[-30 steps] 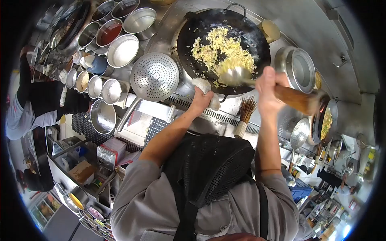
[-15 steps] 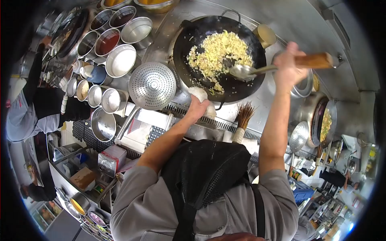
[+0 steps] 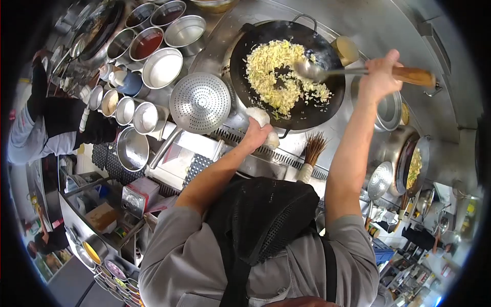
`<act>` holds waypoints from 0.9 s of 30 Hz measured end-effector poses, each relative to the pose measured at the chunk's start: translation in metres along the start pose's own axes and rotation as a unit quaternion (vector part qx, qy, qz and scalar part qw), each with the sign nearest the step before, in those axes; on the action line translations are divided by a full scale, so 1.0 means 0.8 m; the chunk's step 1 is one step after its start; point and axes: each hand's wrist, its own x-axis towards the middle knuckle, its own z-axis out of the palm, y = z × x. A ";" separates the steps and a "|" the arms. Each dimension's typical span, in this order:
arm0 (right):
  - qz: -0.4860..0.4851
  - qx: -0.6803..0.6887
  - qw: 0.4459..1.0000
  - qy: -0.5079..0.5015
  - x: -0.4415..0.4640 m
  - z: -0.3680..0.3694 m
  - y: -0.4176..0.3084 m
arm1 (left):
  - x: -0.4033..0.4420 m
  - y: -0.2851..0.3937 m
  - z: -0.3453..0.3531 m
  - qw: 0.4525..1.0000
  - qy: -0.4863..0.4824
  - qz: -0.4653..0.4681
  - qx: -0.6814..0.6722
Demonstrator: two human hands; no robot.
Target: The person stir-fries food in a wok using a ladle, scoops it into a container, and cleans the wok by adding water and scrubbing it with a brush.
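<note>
A black wok (image 3: 327, 115) holds fried rice (image 3: 279, 53) with yellow egg and bits of green, pushed into a curved heap. My left hand (image 3: 257, 134) is closed around a pale cloth (image 3: 258, 115) at the wok's near rim. Whether the fingers grip the rim through the cloth is hidden. With my right hand (image 3: 379, 79) I grip a ladle (image 3: 311, 71) near the front of its wooden handle. The ladle's bowl is slightly blurred and hovers over or touches the rice; I cannot tell which.
A perforated strainer (image 3: 199, 102) lies left of the wok. Metal pots of sauce (image 3: 147, 45) and a container of white contents (image 3: 162, 67) stand beyond it. A bamboo brush (image 3: 313, 153) is at the near edge. Another wok (image 3: 415, 166) sits right; a co-worker (image 3: 61, 120) stands far left.
The ladle's bowl has moved up across the wok, and the rice has spread into a more curved heap. My left hand stays at the rim with the cloth. The view has shifted slightly.
</note>
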 end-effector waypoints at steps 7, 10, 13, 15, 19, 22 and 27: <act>0.174 0.008 0.968 -0.180 -0.050 0.060 -0.013 | -0.005 0.015 -0.001 1.000 0.004 -0.016 0.013; 0.086 0.015 0.989 -0.118 -0.051 0.075 -0.036 | -0.012 0.029 -0.003 1.000 -0.015 0.012 0.016; 0.069 0.084 0.983 -0.145 -0.076 0.066 -0.008 | -0.007 0.016 -0.002 0.999 0.000 0.025 0.023; 0.119 0.136 0.956 -0.232 -0.110 0.069 0.008 | 0.000 0.008 -0.001 1.000 -0.003 0.015 0.018; 0.165 0.021 0.921 -0.354 -0.114 0.068 -0.040 | -0.009 0.026 -0.006 0.998 -0.019 -0.047 0.022; 0.102 -0.107 0.917 -0.371 -0.136 0.066 -0.084 | -0.001 0.010 -0.001 1.000 -0.005 0.002 -0.003; -0.137 -0.187 0.758 -0.610 -0.168 0.012 -0.093 | -0.009 0.023 -0.009 0.999 -0.028 0.018 -0.006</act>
